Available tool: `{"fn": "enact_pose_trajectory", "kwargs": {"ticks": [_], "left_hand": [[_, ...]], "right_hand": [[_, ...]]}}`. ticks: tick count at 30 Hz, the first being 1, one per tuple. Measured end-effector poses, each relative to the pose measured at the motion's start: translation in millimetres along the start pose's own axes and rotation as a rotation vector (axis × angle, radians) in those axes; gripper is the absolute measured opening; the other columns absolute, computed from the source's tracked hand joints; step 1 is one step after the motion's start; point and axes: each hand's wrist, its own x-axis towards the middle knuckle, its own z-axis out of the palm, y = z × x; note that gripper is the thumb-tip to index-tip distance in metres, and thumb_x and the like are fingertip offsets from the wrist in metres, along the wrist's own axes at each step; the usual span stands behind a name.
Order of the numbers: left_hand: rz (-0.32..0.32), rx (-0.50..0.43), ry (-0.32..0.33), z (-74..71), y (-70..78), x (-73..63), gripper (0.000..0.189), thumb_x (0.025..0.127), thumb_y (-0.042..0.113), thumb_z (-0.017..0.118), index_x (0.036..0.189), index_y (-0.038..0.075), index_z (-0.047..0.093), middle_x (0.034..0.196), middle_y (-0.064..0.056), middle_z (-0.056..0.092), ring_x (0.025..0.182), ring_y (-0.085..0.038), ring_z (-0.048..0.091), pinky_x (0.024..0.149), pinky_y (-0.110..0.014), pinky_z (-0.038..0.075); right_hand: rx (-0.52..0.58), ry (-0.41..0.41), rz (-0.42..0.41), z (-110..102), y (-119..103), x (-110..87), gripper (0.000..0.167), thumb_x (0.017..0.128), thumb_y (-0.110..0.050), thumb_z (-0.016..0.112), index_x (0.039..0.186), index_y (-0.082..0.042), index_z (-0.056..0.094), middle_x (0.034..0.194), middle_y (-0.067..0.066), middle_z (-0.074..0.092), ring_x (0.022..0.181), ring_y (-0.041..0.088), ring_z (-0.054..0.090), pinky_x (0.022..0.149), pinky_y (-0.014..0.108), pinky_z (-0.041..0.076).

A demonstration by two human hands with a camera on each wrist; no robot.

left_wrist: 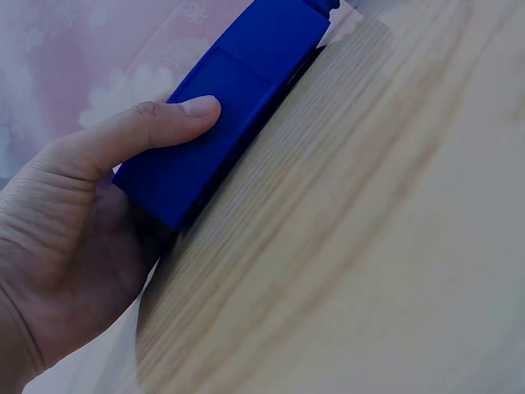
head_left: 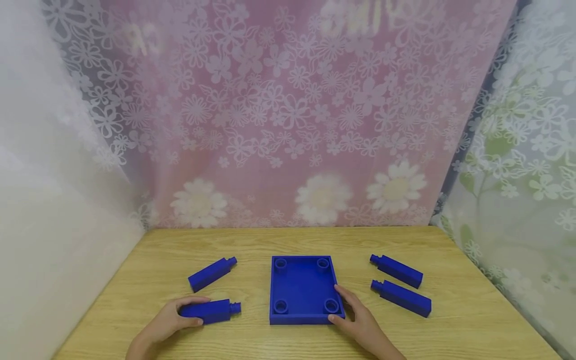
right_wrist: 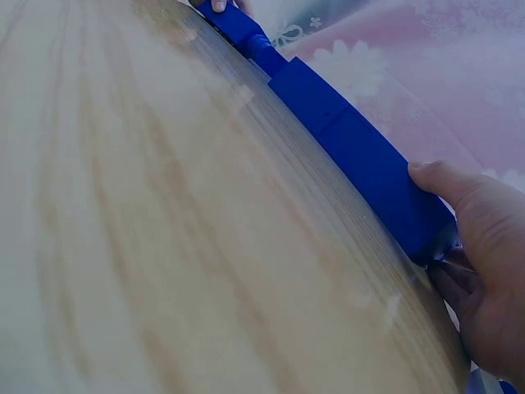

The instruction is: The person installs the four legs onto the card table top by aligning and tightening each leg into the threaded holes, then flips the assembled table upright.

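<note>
Left hand (head_left: 169, 318) is pinching a bar (head_left: 213, 311) at left of the tray (head_left: 302, 287), while the right hand (head_left: 359, 320) is gripping the tray's near right corner. Taking hold seems to be the step; the next move is probably requiring the bar's narrow end (head_left: 235, 308) to face a socket (head_left: 281, 307).

Table (head_left: 252, 345): wood-grained, spreading before me from 9 round to 3 o'clock.
Pink cloth (head_left: 279, 165): hangs at my 12, covered in white flower patterns.
Daisies (head_left: 323, 199): three, low on it, at my 11, 12 and 1.
Pale sheet (head_left: 54, 200): at my 10.
Leafy sheet (head_left: 517, 200): at my 2, whitish, green-leaved.
</note>
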Motion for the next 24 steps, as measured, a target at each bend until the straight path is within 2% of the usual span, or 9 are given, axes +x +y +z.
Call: {"fn": "enact_pose_trajectory", "kwargs": {"ticks": [2, 6, 14, 24], "left_hand": [[-0.017, -0.010, 0.009, 0.3, 0.5, 0.3, 0.044, 0.080, 0.012, 0.072, 0.119, -0.002, 0.059, 0.124, -0.025, 0.050, 0.106, -0.005, 0.049, 0.084, -0.018, 0.039], [-0.044, -0.009, 0.015, 0.9, 2.3, 0.9, 0.045, 0.080, 0.012, 0.072, 0.120, -0.004, 0.058, 0.126, -0.026, 0.048, 0.109, -0.018, 0.048, 0.084, -0.018, 0.039], [-0.045, 0.002, 0.021, -0.3, 3.4, 2.0, 0.043, 0.082, 0.013, 0.070, 0.120, -0.004, 0.058, 0.125, -0.027, 0.049, 0.112, -0.036, 0.045, 0.083, -0.019, 0.040], [-0.071, 0.073, 0.034, 2.3, 9.8, 6.1, 0.044, 0.083, 0.020, 0.069, 0.121, -0.001, 0.059, 0.123, -0.023, 0.052, 0.112, -0.037, 0.045, 0.082, -0.021, 0.040]], "right_hand": [[-0.004, -0.001, 0.000, -0.4, -1.2, 0.2, 0.072, 0.080, -0.035, 0.071, 0.139, -0.010, 0.039, 0.138, 0.018, 0.037, 0.125, 0.036, 0.036, 0.096, 0.044, 0.035], [-0.021, 0.003, 0.002, -0.1, -0.6, 0.6, 0.072, 0.080, -0.037, 0.071, 0.139, -0.010, 0.040, 0.138, 0.017, 0.038, 0.125, 0.036, 0.036, 0.097, 0.045, 0.034], [-0.019, 0.003, 0.005, 1.6, 0.4, 1.2, 0.073, 0.079, -0.038, 0.071, 0.139, -0.011, 0.040, 0.138, 0.018, 0.037, 0.125, 0.036, 0.035, 0.096, 0.046, 0.035], [-0.013, -0.006, 0.013, 0.7, -2.1, 0.6, 0.073, 0.080, -0.037, 0.070, 0.140, -0.010, 0.039, 0.138, 0.019, 0.036, 0.125, 0.037, 0.036, 0.096, 0.044, 0.036]]}}
